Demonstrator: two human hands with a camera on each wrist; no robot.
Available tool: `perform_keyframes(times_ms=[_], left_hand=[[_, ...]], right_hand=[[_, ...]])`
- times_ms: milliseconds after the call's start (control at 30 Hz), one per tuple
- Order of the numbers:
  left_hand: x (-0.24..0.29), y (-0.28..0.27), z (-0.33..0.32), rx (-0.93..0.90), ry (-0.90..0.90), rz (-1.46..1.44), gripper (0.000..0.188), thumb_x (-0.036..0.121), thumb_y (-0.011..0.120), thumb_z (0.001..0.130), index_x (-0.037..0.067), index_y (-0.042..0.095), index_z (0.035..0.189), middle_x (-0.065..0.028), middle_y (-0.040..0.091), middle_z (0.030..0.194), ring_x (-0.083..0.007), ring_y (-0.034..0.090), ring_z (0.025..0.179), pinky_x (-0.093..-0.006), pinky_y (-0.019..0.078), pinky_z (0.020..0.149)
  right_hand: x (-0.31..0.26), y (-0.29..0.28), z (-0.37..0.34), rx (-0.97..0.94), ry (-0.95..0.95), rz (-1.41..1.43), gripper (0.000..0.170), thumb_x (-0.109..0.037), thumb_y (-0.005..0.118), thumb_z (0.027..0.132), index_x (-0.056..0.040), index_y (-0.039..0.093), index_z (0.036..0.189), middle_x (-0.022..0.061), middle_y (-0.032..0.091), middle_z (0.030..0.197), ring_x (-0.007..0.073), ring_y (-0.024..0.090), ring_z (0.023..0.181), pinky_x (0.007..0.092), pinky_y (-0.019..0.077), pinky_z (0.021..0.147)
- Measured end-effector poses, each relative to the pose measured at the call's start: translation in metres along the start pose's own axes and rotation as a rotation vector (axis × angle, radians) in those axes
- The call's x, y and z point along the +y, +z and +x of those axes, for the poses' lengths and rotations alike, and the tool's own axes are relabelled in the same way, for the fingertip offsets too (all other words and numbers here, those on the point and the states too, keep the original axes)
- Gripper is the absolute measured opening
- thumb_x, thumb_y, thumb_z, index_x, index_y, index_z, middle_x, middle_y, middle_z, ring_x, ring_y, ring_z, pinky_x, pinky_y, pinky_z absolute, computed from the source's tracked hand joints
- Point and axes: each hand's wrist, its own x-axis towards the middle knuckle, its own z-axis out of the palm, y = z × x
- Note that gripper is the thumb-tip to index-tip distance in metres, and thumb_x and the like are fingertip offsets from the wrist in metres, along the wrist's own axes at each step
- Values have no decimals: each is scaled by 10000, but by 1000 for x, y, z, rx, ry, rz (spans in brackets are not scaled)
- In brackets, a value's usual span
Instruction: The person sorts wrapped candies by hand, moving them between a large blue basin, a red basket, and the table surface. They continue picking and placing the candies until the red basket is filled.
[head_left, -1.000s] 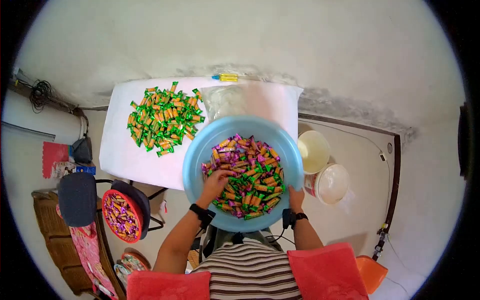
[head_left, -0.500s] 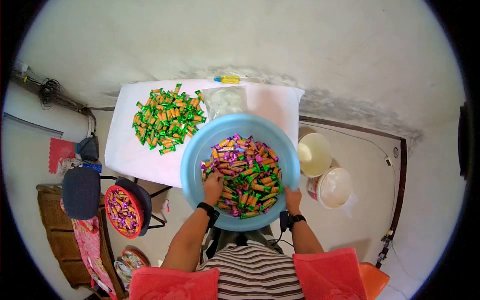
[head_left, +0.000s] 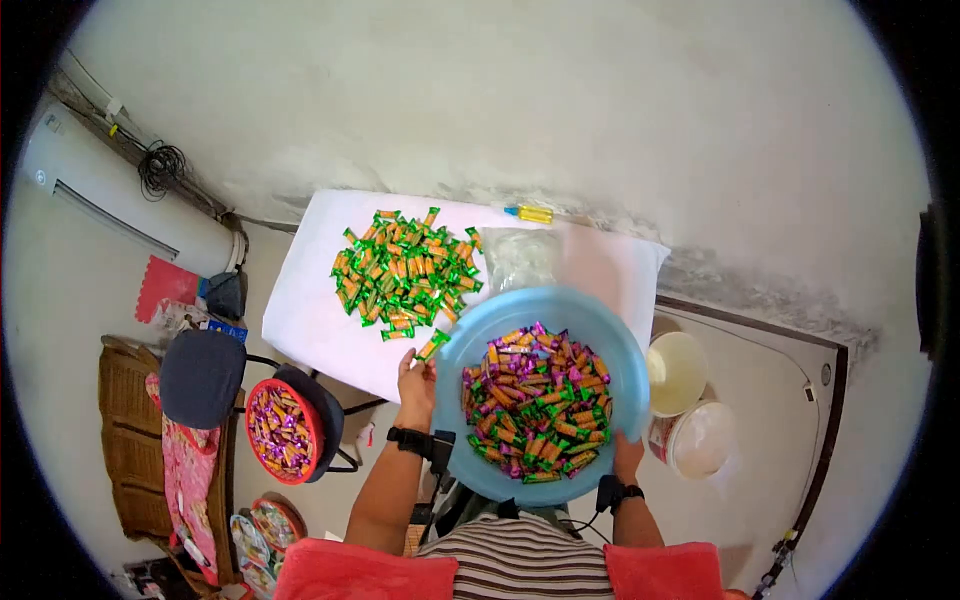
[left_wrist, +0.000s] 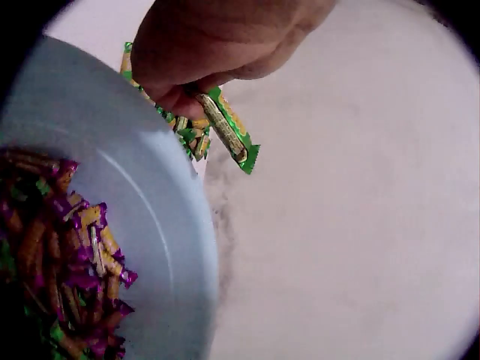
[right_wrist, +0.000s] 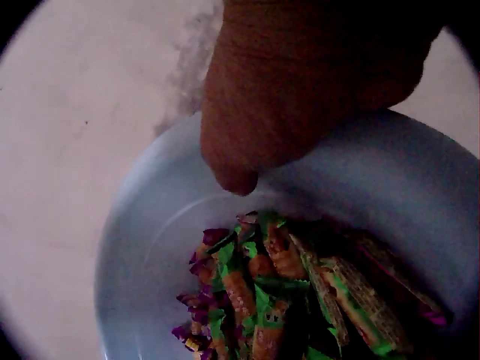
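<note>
My left hand point(head_left: 416, 388) pinches one green-ended wrapped candy point(head_left: 432, 346) just outside the left rim of a light blue basin point(head_left: 632, 350). In the left wrist view that candy point(left_wrist: 229, 129) sticks out past the fingers. On the basin's right side my right hand point(head_left: 627, 460) grips the rim, and the right wrist view shows its thumb point(right_wrist: 238, 178) over the inner wall. Inside the basin lie mixed candies: purple-ended ones point(head_left: 510, 362) mostly toward the back, green-ended ones point(head_left: 545, 450) toward the front. A heap of green-ended candies point(head_left: 405, 270) covers the table's left part.
The white-covered table point(head_left: 310, 330) stands against the wall, bearing a clear plastic bag point(head_left: 522, 258) and a yellow bottle point(head_left: 535, 214). A red basket point(head_left: 318, 440) of purple-wrapped candies sits on a chair at left. Two pale buckets point(head_left: 678, 372) stand at right.
My left hand has come up out of the basin with a green-ended candy and is now beyond its left rim, near the table heap. The right hand keeps its hold. The view has shifted.
</note>
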Motion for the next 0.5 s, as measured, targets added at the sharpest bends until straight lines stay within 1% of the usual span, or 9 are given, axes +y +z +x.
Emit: perform_keyframes(times_ms=[33, 67, 133, 233, 267, 300, 400, 467, 500], left_hand=[[4, 0, 17, -8, 14, -6, 305, -22, 397, 831, 47, 411, 1128, -100, 524, 818, -165, 530, 657, -244, 450, 563], [8, 0, 34, -15, 27, -12, 340, -32, 391, 824, 56, 403, 1152, -94, 523, 816, -166, 534, 657, -244, 451, 564], [14, 1, 67, 2, 0, 1, 317, -32, 396, 816, 63, 427, 1117, -81, 520, 805, -157, 537, 653, -236, 457, 557], [15, -1, 120, 25, 22, 21, 238, -21, 418, 811, 71, 469, 1024, -60, 511, 794, -140, 540, 639, -216, 484, 556], [15, -6, 145, 45, -36, 34, 223, -27, 409, 810, 68, 469, 1003, -57, 513, 791, -144, 543, 623, -216, 489, 547], [21, 0, 155, 38, -21, 74, 217, -25, 408, 812, 66, 465, 1001, -63, 520, 806, -147, 546, 621, -216, 490, 540], [32, 30, 151, 59, -33, 81, 227, -15, 413, 818, 62, 447, 1030, -84, 539, 851, -151, 550, 615, -213, 459, 484], [37, 35, 148, 67, 34, 216, 246, 2, 432, 818, 63, 431, 1056, -98, 547, 868, -155, 548, 629, -207, 401, 448], [36, 37, 142, 63, 21, 209, 225, 55, 468, 823, 92, 453, 1044, -63, 547, 857, -144, 540, 690, -233, 385, 493]], right_hand=[[3, 4, 3, 56, 26, -100, 383, -160, 591, 739, 53, 503, 1045, 113, 573, 949, 204, 533, 820, 324, 422, 724], [6, 4, 4, 59, 26, -99, 383, -160, 591, 739, 53, 503, 1045, 113, 573, 949, 204, 533, 820, 324, 422, 724], [-6, -1, -3, -42, -70, 73, 426, -205, 587, 736, 52, 495, 1063, 165, 568, 970, 301, 538, 842, 375, 422, 737], [-17, -1, -10, -18, 1, 54, 429, -204, 588, 740, 52, 488, 1070, 160, 560, 989, 281, 534, 861, 373, 418, 749], [-18, 0, -10, -7, 1, 51, 429, -204, 588, 740, 52, 488, 1070, 160, 560, 989, 281, 534, 861, 373, 418, 749], [-19, 0, -10, -3, -9, 12, 423, -203, 585, 743, 50, 490, 1068, 157, 559, 993, 275, 534, 866, 370, 418, 751], [-33, 0, -18, 9, -32, -42, 405, -200, 582, 747, 48, 496, 1056, 150, 560, 986, 262, 532, 865, 366, 417, 751], [-40, -1, -22, 5, -43, -57, 395, -200, 582, 749, 47, 502, 1047, 147, 562, 977, 255, 531, 859, 364, 417, 747], [-40, 0, -21, -1, -41, -29, 394, -198, 583, 746, 49, 502, 1042, 144, 562, 967, 245, 529, 852, 357, 416, 740]])
